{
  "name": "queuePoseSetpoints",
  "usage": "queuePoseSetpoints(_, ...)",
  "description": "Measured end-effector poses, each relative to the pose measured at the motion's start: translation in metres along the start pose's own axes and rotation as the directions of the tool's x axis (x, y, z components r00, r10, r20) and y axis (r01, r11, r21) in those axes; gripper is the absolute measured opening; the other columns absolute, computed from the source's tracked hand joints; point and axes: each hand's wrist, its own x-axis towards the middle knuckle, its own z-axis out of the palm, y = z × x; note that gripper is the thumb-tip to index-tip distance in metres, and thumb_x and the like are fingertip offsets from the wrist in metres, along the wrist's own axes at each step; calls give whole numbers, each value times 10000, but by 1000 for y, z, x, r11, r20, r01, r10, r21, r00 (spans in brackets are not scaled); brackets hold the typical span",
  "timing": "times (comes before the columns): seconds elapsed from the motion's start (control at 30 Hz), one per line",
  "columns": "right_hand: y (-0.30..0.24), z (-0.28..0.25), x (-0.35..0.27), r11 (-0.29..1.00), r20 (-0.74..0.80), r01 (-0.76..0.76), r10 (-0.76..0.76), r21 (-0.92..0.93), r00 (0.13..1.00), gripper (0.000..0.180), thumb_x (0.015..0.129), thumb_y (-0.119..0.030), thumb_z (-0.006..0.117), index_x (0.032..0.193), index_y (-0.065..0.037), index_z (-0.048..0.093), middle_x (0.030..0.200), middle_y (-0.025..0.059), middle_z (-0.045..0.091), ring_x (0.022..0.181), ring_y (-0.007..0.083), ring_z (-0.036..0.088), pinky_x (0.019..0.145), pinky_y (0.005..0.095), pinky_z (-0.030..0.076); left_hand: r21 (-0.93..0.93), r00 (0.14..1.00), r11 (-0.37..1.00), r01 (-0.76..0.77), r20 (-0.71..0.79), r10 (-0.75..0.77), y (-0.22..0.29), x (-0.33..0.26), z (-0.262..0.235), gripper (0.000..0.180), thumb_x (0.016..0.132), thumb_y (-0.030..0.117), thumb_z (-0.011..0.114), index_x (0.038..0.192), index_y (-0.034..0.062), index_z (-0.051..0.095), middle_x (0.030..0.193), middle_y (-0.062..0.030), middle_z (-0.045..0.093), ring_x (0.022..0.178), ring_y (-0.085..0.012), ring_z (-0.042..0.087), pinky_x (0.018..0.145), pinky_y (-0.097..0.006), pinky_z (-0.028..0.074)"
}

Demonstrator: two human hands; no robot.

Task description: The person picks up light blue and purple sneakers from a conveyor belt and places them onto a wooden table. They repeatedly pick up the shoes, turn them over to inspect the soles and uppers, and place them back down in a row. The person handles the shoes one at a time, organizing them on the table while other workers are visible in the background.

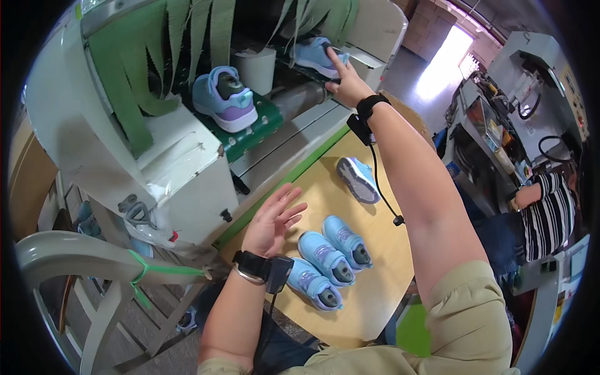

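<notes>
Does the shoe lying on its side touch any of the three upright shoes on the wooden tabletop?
Apart. The head view shows bare wooden tabletop between the tipped shoe and the nearest upright shoe.

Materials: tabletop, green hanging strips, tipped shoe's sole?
Tabletop: wood or laminate, smooth, satin; pale tan, soft sheen.
Green hanging strips: probably fabric, matte; they drape and curl limply.
Tipped shoe's sole: likely moulded rubber or plastic; grey, patterned underside.

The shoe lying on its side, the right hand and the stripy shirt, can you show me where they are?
Shoe on its side [357, 181]: head view, on its grey sole.
Right hand [349, 83]: head view, back of the hand.
Stripy shirt [549, 219]: head view, on the striped cloth.
</notes>
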Motion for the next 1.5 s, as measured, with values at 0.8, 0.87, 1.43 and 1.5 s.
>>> queuePoseSetpoints(0.8, -49, -29, -301, 955, -153, 218, -250, -198, 956, 907, 728, 39, 683, 1506, -52, 225, 1471, 210, 339, 1329, 384, 370, 1093, 462, 314, -171, 756, 893, 417, 610, -236, -29, -43, 68, 721, 975, 646, 258, 1412, 88, 392, 1275, -187, 579, 1072, -331, 649, 731, -396, 579)
queuePoseSetpoints(0.87, -72, -28, -300, 946, -65, 197, -220, -256, 973, 840, 749, -6, 673, 1493, -73, 288, 1479, 169, 344, 1339, 384, 343, 1115, 462, 275, -113, 822, 948, 297, 536, -193, -34, -38, 55, 749, 966, 659, 252, 1431, 85, 379, 1299, -196, 563, 1040, -335, 658, 671, -363, 580)
queuePoseSetpoints(1.43, -38, -13, -334, 406, 323, -657, 633, 636, 704, 573, 963, -236, 597, 1461, -64, 371, 1277, 99, 538, 1085, 151, 553, 893, 288, 476, -219, 933, 927, -303, 132, 336, 39, 4, 37, 444, 991, 367, 523, 1266, 19, 526, 1214, -161, 616, 1170, -282, 590, 989, -403, 506)
queuePoseSetpoints(1.5, -42, -33, -289, 554, 167, -506, 549, 661, 819, 537, 972, -233, 587, 1445, -71, 391, 1258, 82, 547, 1061, 139, 556, 869, 279, 481, -72, 960, 963, -260, 88, 266, 43, 5, 26, 416, 989, 375, 527, 1236, 41, 547, 1169, -151, 639, 1094, -260, 633, 943, -392, 528)
